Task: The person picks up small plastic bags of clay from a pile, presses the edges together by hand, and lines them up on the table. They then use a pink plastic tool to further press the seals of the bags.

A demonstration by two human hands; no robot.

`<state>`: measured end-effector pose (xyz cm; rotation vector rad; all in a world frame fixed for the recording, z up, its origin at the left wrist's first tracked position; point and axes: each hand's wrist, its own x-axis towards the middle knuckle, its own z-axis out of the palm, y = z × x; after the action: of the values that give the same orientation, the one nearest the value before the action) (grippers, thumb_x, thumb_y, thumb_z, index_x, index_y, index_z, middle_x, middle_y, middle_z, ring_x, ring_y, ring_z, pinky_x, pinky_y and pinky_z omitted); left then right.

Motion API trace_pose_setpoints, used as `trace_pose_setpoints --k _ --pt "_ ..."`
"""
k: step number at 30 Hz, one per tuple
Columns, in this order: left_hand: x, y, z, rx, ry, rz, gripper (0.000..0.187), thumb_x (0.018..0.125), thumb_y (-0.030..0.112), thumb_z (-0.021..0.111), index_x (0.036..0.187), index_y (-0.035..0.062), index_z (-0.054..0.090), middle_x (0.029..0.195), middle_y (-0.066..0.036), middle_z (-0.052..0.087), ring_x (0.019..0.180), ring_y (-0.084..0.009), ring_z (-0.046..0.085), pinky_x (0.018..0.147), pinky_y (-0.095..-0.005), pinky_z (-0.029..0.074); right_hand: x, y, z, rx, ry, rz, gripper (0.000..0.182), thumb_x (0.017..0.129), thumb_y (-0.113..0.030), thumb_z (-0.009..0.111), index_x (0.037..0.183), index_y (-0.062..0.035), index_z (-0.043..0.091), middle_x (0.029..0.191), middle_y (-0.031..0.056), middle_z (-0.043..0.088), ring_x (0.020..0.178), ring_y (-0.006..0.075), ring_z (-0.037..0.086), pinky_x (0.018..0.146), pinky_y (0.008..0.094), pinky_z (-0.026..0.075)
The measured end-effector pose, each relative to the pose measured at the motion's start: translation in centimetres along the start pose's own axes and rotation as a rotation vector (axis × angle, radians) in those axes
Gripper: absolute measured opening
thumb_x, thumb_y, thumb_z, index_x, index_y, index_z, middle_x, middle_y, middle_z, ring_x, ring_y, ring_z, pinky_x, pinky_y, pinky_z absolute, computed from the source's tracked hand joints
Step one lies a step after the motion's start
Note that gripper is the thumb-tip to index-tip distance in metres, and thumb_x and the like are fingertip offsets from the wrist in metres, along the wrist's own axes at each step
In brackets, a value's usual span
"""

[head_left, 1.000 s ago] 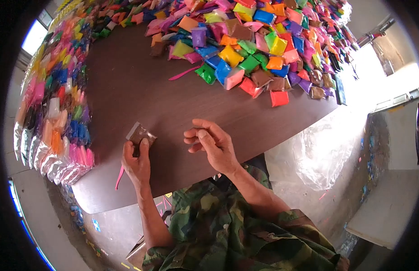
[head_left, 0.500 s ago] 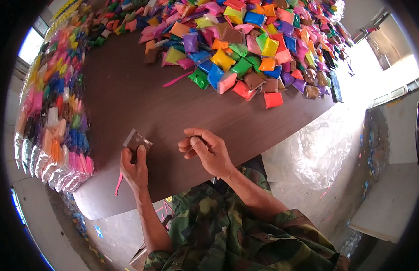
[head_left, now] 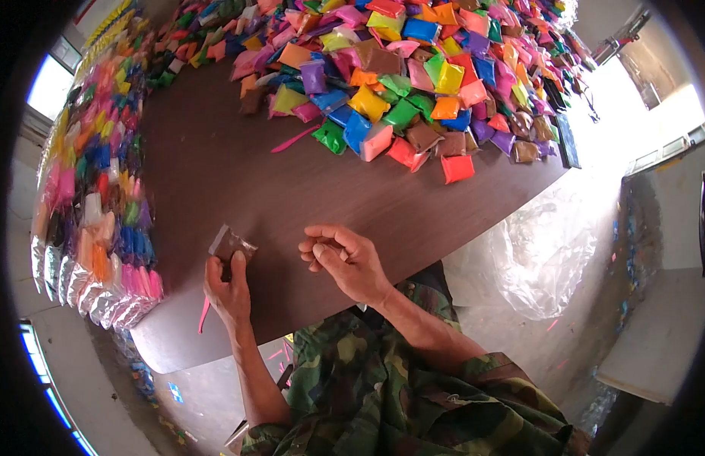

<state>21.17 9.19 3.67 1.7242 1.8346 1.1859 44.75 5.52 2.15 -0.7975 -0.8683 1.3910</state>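
My left fingers (head_left: 238,267) pinch a brown packet (head_left: 232,243); right fingers (head_left: 331,231) curled narrow, contents unclear. Bags (head_left: 100,262) lined up, big pile (head_left: 369,104) loose.

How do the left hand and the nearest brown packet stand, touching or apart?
Touching. The head view shows the left hand gripping the brown packet, its thumb lying over the lower edge.

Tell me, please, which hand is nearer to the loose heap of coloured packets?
Right. The right hand is on the heap's near side; the left hand is farther from it, toward the left.
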Motion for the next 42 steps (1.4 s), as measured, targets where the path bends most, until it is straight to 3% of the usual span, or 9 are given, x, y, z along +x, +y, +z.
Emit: trace_pose_setpoints --k 10,22,31,34,36,37,39,42 --pt "-0.1 -0.6 0.3 -0.021 0.003 -0.027 0.026 0.097 0.023 0.072 0.088 0.0020 0.060 0.077 -0.001 0.056 0.070 -0.0108 0.048 0.063 -0.0303 0.040 -0.2 -0.6 -0.1 -0.027 0.001 0.058 0.026 0.108 -0.006 0.055 0.132 0.0009 0.062 0.114 0.0102 0.072 0.102 0.0139 0.071 0.084 0.0277 0.060" --pt "-0.2 0.7 0.4 0.065 -0.006 -0.056 0.033 0.101 0.037 0.067 0.086 0.0087 0.056 0.075 0.002 0.051 0.066 -0.0077 0.045 0.058 -0.0270 0.036 -0.4 -0.5 -0.3 -0.017 -0.042 -0.033 0.023 0.108 -0.009 0.056 0.126 0.0044 0.062 0.099 0.0097 0.072 0.082 0.0107 0.066 0.074 0.0261 0.056" --pt "-0.5 0.8 0.8 0.036 0.017 -0.109 0.032 0.101 0.038 0.066 0.090 0.0086 0.060 0.078 0.002 0.053 0.066 -0.0065 0.046 0.057 -0.0262 0.036 -0.5 -0.5 -0.4 0.031 -0.050 0.000 0.023 0.108 -0.006 0.053 0.126 0.0029 0.064 0.095 0.0063 0.069 0.081 0.0102 0.063 0.074 0.0263 0.055" --pt "-0.4 -0.9 0.3 0.066 0.007 -0.123 0.032 0.101 0.039 0.066 0.094 0.0076 0.063 0.082 0.002 0.056 0.067 -0.0068 0.047 0.057 -0.0263 0.038 -0.5 0.3 -0.2 0.043 -0.041 -0.033 0.023 0.107 -0.006 0.055 0.126 0.0045 0.063 0.103 0.0120 0.073 0.089 0.0137 0.069 0.079 0.0284 0.057" --pt "-0.3 -1.2 0.6 -0.018 0.014 -0.110 0.024 0.102 0.028 0.066 0.096 0.0051 0.065 0.084 0.002 0.060 0.067 -0.0059 0.050 0.057 -0.0255 0.039 -0.6 0.5 0.1 0.018 -0.041 -0.029 0.024 0.105 -0.005 0.056 0.126 0.0042 0.063 0.103 0.0139 0.072 0.088 0.0167 0.070 0.079 0.0298 0.057" --pt "-0.2 -1.1 0.5 0.045 0.004 -0.052 0.024 0.103 0.027 0.066 0.102 0.0033 0.066 0.087 0.001 0.062 0.072 -0.0071 0.051 0.060 -0.0259 0.040 -0.5 0.6 0.0 -0.001 -0.035 -0.028 0.024 0.104 -0.005 0.057 0.126 0.0040 0.063 0.103 0.0149 0.072 0.088 0.0182 0.071 0.079 0.0305 0.057" --pt "0.0 -2.5 0.0 0.023 -0.017 -0.136 0.026 0.104 0.028 0.064 0.108 0.0024 0.068 0.090 -0.002 0.063 0.080 -0.0096 0.053 0.066 -0.0274 0.041 -0.2 0.7 0.2 -0.104 -0.011 -0.157 0.025 0.101 -0.004 0.060 0.125 0.0030 0.064 0.104 0.0166 0.072 0.089 0.0214 0.071 0.079 0.0326 0.057" --pt "0.1 -3.7 -0.2 0.006 -0.046 -0.066 0.028 0.104 0.033 0.063 0.102 0.0043 0.066 0.085 0.000 0.060 0.071 -0.0081 0.049 0.060 -0.0264 0.037 -0.5 0.2 -0.6 -0.227 -0.008 -0.260 0.027 0.097 -0.002 0.064 0.124 0.0015 0.065 0.107 0.0180 0.071 0.092 0.0263 0.072 0.079 0.0349 0.057"
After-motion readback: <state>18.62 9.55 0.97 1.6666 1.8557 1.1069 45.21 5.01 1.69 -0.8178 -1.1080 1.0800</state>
